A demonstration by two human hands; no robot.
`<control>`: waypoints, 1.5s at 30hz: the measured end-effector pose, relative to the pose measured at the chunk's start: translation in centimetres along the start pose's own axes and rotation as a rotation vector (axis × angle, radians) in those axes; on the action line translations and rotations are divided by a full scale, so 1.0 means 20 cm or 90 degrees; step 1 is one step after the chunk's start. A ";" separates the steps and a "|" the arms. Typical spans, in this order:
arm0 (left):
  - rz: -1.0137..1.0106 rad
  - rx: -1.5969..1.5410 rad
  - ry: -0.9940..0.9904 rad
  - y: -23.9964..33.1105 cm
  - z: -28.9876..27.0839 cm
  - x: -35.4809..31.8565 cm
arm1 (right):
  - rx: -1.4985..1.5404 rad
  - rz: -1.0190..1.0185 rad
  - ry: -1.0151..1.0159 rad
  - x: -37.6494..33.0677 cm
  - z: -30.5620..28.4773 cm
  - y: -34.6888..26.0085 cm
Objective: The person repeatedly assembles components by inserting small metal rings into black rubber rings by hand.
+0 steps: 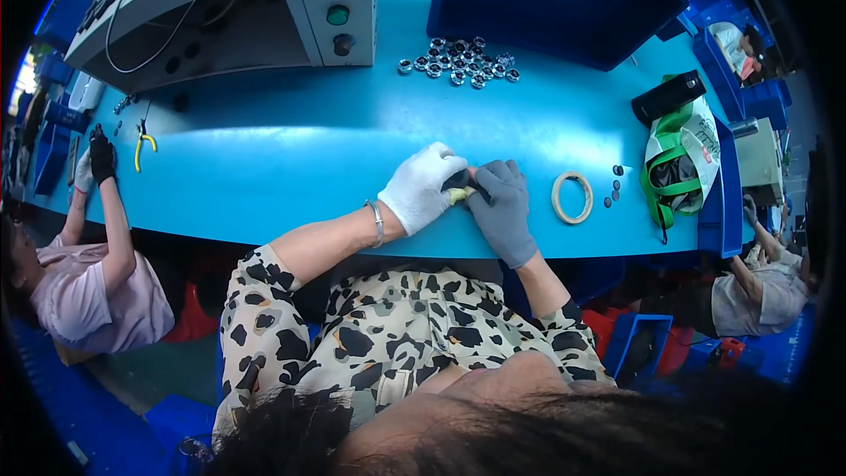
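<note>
My left hand (421, 189), in a white glove, and my right hand (506, 210), in a grey glove, meet over the near edge of the blue table. Between their fingertips is a small dark rounded piece (456, 180), partly covered by the fingers. Just below it shows a bit of yellow (459, 195), too small to make out. Both hands have their fingers closed around this spot. To the right of my right hand lies a roll of tan tape (558, 199), flat on the table. Several small black discs (617, 183) are scattered beyond the roll.
Several shiny metal round parts (458, 62) lie in front of a large blue bin (546, 0). A grey machine with buttons (328, 26) stands at the far left. Yellow-handled pliers (144, 145) lie left; a green-white bag (683, 163) stands right. Co-workers sit on both sides.
</note>
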State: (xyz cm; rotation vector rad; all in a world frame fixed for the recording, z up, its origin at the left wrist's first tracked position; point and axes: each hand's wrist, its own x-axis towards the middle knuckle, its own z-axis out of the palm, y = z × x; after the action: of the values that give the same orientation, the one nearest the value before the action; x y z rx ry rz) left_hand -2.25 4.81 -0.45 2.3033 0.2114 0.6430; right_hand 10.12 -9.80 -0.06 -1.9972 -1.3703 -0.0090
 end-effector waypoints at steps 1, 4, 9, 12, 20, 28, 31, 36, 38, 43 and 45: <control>-0.004 -0.005 -0.006 0.00 0.00 0.00 | -0.021 -0.007 -0.025 0.01 -0.03 -0.01; 0.010 0.001 -0.023 0.01 -0.01 0.00 | -0.040 -0.019 -0.066 0.00 -0.07 0.01; -0.001 -0.052 -0.033 0.03 0.00 0.01 | -0.008 0.020 -0.101 0.01 -0.12 -0.01; -0.007 -0.045 -0.045 0.02 0.02 0.00 | 0.131 0.094 -0.055 0.03 -0.10 -0.06; -0.050 -0.094 0.011 -0.04 0.02 -0.02 | 0.117 0.081 -0.093 0.04 -0.10 -0.05; -0.035 -0.006 -0.039 -0.10 0.07 -0.03 | 0.005 -0.122 -0.024 0.28 -0.03 -0.22; 0.040 0.294 -0.120 -0.13 0.09 0.00 | -0.058 -0.142 -0.051 0.33 0.14 -0.14; -0.084 -0.009 -0.160 -0.12 -0.05 0.00 | -0.134 -0.148 -0.128 0.33 0.22 -0.06; -0.264 -0.098 -0.281 -0.04 -0.22 0.00 | -0.197 -0.170 -0.193 0.34 0.21 -0.09; 0.099 0.128 -0.248 0.15 -0.46 -0.01 | -0.260 -0.198 -0.233 0.35 0.20 -0.10; 0.295 0.116 -0.186 0.14 -0.42 0.17 | -0.219 -0.200 -0.258 0.36 0.15 -0.16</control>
State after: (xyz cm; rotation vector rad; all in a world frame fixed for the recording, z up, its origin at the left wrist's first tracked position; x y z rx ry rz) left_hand -3.71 8.96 7.96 2.6099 -0.4286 0.5134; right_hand 9.62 -1.58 2.05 -2.1120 -2.0523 0.0197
